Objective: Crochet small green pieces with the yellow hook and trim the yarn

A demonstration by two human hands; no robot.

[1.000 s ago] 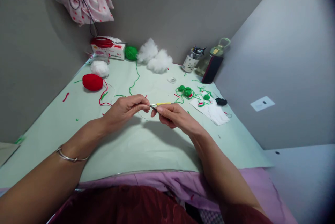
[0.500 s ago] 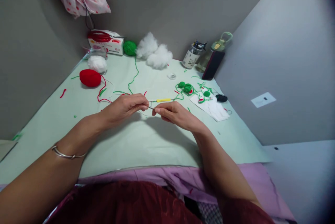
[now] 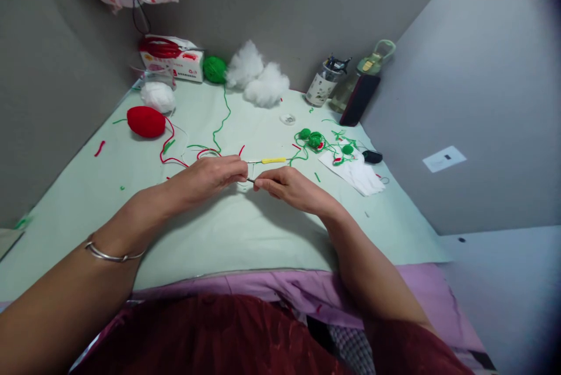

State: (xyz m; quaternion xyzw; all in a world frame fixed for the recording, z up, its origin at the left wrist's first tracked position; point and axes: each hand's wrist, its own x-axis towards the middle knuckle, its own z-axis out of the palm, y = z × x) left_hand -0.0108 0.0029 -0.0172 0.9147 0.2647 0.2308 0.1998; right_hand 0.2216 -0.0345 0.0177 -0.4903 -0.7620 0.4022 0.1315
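Note:
My left hand (image 3: 214, 175) is closed in a pinch, its fingertips over the left end of a thin dark metal rod (image 3: 250, 180). From the other side my right hand (image 3: 287, 185) grips the rod between thumb and index finger. The fingers cover both ends of the rod, so its exact kind is hidden, as is whatever else the left fingers hold. A thin white thread shows near the fingertips. Just behind the hands a crochet hook with a yellow handle (image 3: 274, 160) lies on the table. Red and green yarn strands run beside my left hand.
At the left lie a red yarn ball (image 3: 146, 122) and a white yarn ball (image 3: 158, 97). Behind are a tissue box (image 3: 188, 66), a green yarn ball (image 3: 214, 70) and white stuffing (image 3: 266, 86). Small green crocheted pieces (image 3: 314, 140), a pen holder (image 3: 322, 86) and a phone (image 3: 360, 100) stand right.
The camera view has shifted slightly, so the table's things sit a little higher. My hands keep nearly the same grip on the thin rod, with only a slight movement of the fingers.

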